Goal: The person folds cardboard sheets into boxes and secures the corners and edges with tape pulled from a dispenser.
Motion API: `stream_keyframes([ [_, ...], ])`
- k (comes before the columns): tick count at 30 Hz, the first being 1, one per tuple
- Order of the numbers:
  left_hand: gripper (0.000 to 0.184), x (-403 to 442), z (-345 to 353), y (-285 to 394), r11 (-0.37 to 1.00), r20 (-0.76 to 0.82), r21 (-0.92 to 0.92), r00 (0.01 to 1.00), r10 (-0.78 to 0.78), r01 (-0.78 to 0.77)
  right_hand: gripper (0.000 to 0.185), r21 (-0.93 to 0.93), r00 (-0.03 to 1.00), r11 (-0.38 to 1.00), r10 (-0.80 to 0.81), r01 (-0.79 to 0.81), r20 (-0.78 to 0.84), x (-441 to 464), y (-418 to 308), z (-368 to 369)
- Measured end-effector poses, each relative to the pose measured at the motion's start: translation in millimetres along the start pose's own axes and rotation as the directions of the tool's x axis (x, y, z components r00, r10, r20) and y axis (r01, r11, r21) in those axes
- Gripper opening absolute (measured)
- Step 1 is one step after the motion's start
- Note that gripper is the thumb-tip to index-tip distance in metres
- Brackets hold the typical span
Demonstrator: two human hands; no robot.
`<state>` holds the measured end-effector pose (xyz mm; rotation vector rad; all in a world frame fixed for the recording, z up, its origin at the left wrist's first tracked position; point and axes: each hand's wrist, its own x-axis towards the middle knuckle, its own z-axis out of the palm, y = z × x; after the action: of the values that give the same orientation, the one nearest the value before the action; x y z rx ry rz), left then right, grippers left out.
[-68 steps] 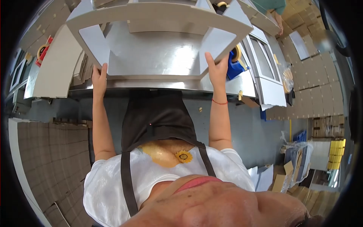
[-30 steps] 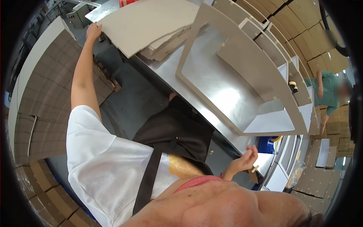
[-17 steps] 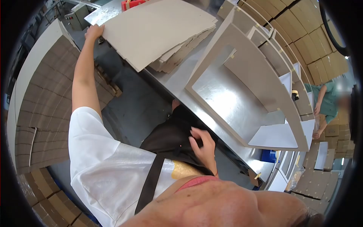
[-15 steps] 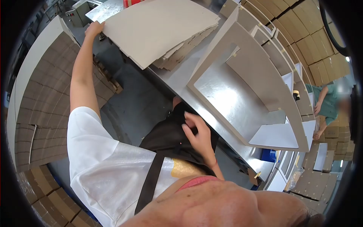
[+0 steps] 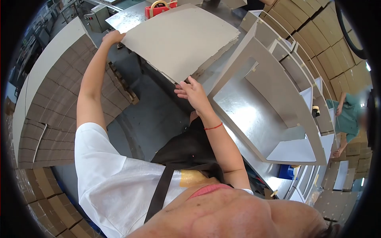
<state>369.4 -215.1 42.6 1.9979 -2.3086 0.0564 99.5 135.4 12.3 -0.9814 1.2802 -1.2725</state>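
A stack of grey-beige cardboard sheets [image 5: 182,35] lies on the metal table, its edges uneven at the right side. My left hand [image 5: 114,37] is closed on the left corner of the stack's upper sheet, with the arm stretched far out. At the near corner is my right hand [image 5: 192,92], fingers apart and extended; whether they touch the cardboard is unclear. To the right of the stack stands a cardboard frame [image 5: 274,79] with a large rounded opening, and more such frames are lined up behind it.
A red tape dispenser [image 5: 160,8] sits beyond the stack. On the left rises a tall pile of cardboard sheets [image 5: 59,91]. A person in a green top [image 5: 347,115] works at the far right, near stacked cartons [image 5: 329,47]. The metal table [image 5: 242,115] runs diagonally.
My right hand has come up from my lap to the stack's near corner. The upper sheets now lie more evenly over those below. My left hand stays at the left corner.
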Motion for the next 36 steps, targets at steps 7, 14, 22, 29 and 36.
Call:
stream_keyframes([
  [7, 0.033, -15.2, -22.8, -18.3, 0.413, 0.331, -0.871, 0.939, 0.096, 0.265, 0.030, 0.520, 0.997, 0.852, -0.039, 0.069, -0.068, -2.1, -20.9, -18.1],
  [14, 0.036, -73.1, -9.5, -44.0, 0.059, 0.206, -0.978, 0.954, 0.219, 0.198, 0.027, 0.733, 0.988, 0.674, -0.156, 0.091, 0.020, -5.9, -27.2, -1.5],
  [22, 0.033, -141.3, -12.6, -99.6, -0.253, -0.041, -0.965, 0.912, 0.408, 0.070, 0.047, 0.394, 0.867, 0.864, -0.431, 0.315, 0.252, -47.1, -91.9, 25.4],
  [29, 0.037, -175.0, -117.7, -101.8, -0.403, -0.342, -0.858, 0.940, -0.017, -0.319, 0.041, 0.187, 0.617, 0.721, -0.675, 0.667, 0.404, -91.1, -185.4, 7.2],
  [36, 0.043, -242.2, -294.3, 19.1, -0.427, -0.606, -0.629, 0.754, -0.254, -0.649, 0.045, 0.207, 0.289, 0.405, -0.855, 0.890, 0.430, -169.0, -272.8, -52.4],
])
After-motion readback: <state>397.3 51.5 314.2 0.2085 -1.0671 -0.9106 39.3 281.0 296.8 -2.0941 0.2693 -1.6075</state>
